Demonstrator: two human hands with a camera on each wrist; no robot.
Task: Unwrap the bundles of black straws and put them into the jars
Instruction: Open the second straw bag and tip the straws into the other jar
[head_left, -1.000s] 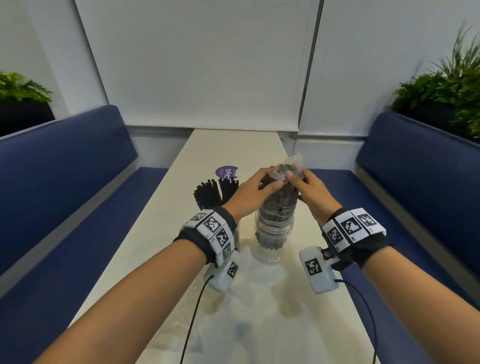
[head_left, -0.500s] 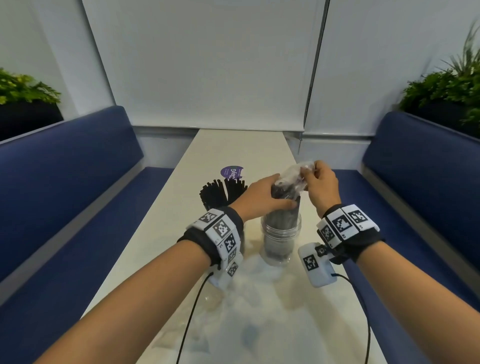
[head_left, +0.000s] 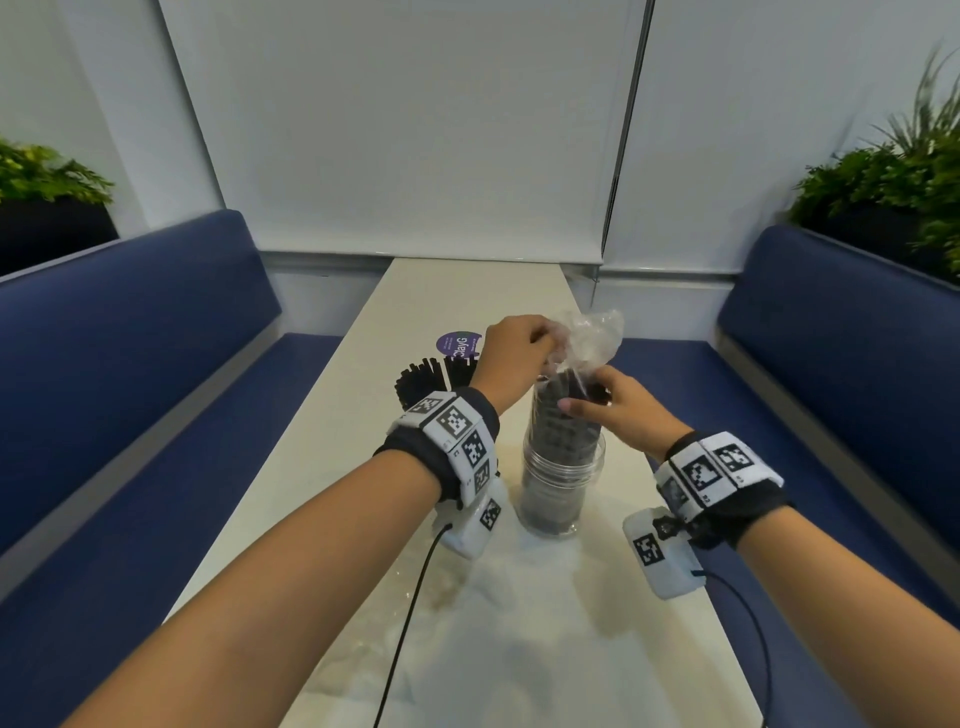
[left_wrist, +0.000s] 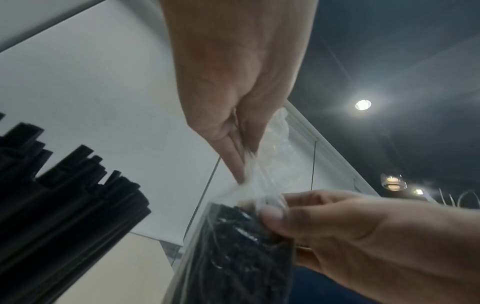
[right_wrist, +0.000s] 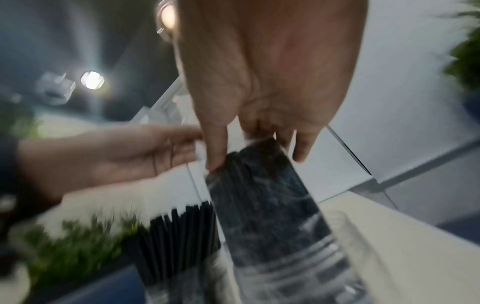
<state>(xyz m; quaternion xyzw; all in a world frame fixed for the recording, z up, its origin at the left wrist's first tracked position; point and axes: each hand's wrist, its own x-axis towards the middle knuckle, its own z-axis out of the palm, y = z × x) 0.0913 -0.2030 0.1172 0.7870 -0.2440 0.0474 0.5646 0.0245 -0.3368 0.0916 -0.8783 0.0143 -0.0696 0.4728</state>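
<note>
A clear jar (head_left: 563, 486) stands mid-table with a bundle of black straws (head_left: 563, 426) upright in it, still sleeved in clear plastic wrap (head_left: 592, 338). My left hand (head_left: 545, 345) pinches the loose wrap above the bundle; the left wrist view shows that pinch, with fingertips (left_wrist: 240, 170) on the film. My right hand (head_left: 582, 402) grips the top of the bundle through the film, fingers (right_wrist: 215, 156) curled over its end. A second jar, mostly hidden behind my left wrist, holds loose black straws (head_left: 426, 379).
A round purple sticker (head_left: 460, 344) lies on the table beyond the jars. Crumpled clear film (head_left: 493, 597) lies on the near tabletop. Blue benches (head_left: 130, 364) run along both long sides; the table is narrow. Wrist cables hang near the front.
The hands have swapped roles: the left let go of the bundle and rose to pinch the wrap, while the right dropped from the wrap to grip the bundle's top. The wrap is pulled higher.
</note>
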